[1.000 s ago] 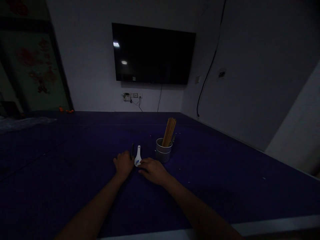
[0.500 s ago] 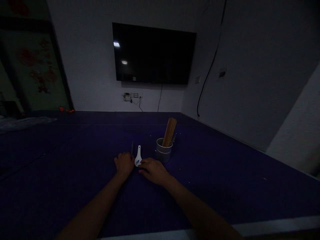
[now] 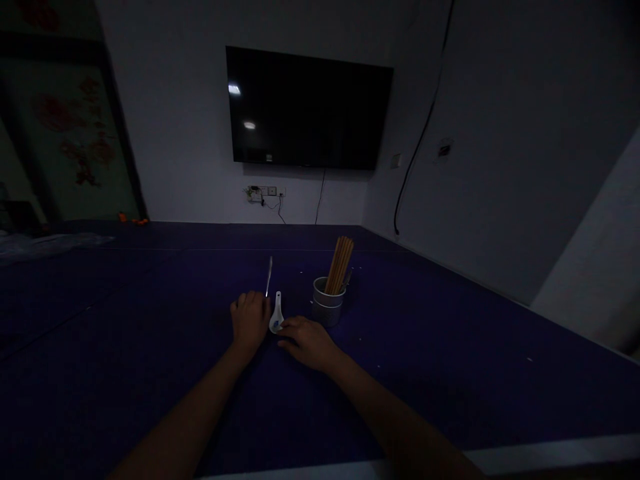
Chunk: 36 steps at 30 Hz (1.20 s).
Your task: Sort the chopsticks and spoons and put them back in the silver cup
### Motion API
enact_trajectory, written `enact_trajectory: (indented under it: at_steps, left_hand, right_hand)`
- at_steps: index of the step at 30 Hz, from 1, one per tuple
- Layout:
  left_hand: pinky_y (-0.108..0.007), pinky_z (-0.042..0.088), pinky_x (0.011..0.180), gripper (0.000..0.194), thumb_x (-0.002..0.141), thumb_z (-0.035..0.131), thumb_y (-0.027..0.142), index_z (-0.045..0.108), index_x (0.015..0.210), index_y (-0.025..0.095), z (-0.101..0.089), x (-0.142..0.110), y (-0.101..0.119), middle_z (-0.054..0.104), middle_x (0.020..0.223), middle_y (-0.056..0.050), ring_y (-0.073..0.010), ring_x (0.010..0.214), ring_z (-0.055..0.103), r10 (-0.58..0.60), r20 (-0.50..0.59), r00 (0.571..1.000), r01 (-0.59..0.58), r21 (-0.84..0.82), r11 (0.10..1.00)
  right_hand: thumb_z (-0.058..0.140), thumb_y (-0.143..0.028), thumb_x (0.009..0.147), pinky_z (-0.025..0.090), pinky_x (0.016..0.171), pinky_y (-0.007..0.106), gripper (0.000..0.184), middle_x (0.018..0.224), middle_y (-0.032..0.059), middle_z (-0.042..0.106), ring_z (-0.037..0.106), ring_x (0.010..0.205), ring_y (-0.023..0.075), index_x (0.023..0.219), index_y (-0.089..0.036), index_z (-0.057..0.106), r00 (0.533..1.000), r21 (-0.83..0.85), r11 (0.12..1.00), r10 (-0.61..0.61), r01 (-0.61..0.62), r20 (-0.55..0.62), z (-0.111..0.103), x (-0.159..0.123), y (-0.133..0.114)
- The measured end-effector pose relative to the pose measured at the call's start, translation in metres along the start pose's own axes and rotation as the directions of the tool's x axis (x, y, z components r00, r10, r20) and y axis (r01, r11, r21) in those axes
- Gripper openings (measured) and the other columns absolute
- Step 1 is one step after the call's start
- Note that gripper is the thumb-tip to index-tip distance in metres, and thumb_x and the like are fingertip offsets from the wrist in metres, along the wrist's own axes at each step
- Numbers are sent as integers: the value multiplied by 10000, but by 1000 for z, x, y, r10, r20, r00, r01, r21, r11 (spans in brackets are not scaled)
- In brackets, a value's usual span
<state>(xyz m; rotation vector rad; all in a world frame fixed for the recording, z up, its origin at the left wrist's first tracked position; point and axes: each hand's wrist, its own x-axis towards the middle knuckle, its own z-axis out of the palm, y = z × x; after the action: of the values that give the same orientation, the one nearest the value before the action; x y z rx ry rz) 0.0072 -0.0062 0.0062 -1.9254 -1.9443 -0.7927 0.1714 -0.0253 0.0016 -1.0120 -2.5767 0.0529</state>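
Head view: white spoon (image 3: 275,323) (blue-marked) between left grip (image 3: 251,321) and right grip (image 3: 309,342).

1. You can read no text.
2. Far beyond your left hand (image 3: 251,320), red marks (image 3: 86,175) on the door panel (image 3: 55,200) are too dim.
3. At your right hand (image 3: 309,341), the white spoon's (image 3: 279,308) blue mark (image 3: 276,324) is too small.

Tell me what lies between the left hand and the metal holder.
The head view shows a white soup spoon between the left hand and the metal holder; the right hand reaches to the spoon's bowl.
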Motion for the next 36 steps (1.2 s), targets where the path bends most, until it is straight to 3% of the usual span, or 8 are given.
enact_trajectory:
  at_steps: [5,10,15,17,20,24,32,36]
  left_hand:
    - [-365,380,836,337,968,327,320,618,871,181,1,-2,2,615,844,-89,-234,923,538,215,-125,969,-221,-39,975]
    - [-337,394,769,339,979,316,312,598,842,185,7,-5,3,594,809,-77,-210,854,523,420,-196,886,-441,-80,894]
    - [-328,429,761,338,983,303,286,593,839,189,10,-8,8,597,798,-68,-190,820,528,544,-233,806,-576,-93,812]
    - [-330,443,767,332,981,309,267,594,830,189,10,-9,10,595,784,-67,-186,814,535,577,-256,776,-614,-97,783]
    - [-335,461,766,324,976,327,263,598,816,190,10,-10,11,600,779,-69,-184,808,547,601,-271,752,-646,-116,755]
    - [-352,481,798,309,974,343,295,627,905,195,10,-12,12,639,849,-83,-194,864,578,597,-263,758,-643,-151,751]
    - [-412,429,974,448,950,390,318,423,1383,211,10,-10,9,588,1254,-126,-242,1170,528,392,-234,890,-444,-245,862]
    - [-403,430,973,451,929,412,278,431,1373,206,13,-6,5,602,1228,-113,-234,1148,534,337,-156,929,-369,-300,879]
  right_hand:
    - [497,-303,936,483,877,321,285,1083,80,717,646,1006,212,1126,-208,686,979,35,996,92,-87,-183,-4,0,-2]
    - [402,-401,965,508,837,339,395,1066,104,730,683,928,221,1130,-186,690,777,249,949,305,-195,-551,-12,-4,-4]
    - [411,-487,935,511,724,329,417,914,80,747,685,792,219,1054,-214,703,598,396,882,465,-253,-653,-20,-6,-6]
    - [430,-508,921,490,653,300,413,809,60,730,657,680,193,1004,-203,695,555,443,860,504,-252,-662,-21,-5,-5]
    - [432,-516,918,436,555,250,399,635,4,640,573,551,145,825,-196,652,554,509,843,511,-174,-657,-21,-2,-4]
    - [412,-513,924,398,506,229,396,545,-35,547,518,488,122,726,-208,568,549,520,852,463,-59,-696,-22,-3,-3]
    - [309,-545,946,438,551,263,400,621,-9,586,549,521,147,855,-214,514,192,453,878,477,-156,-858,-41,-18,19]
    - [322,-546,943,431,587,270,394,643,-8,590,561,557,153,847,-211,506,179,446,866,488,-227,-855,-54,-20,36]
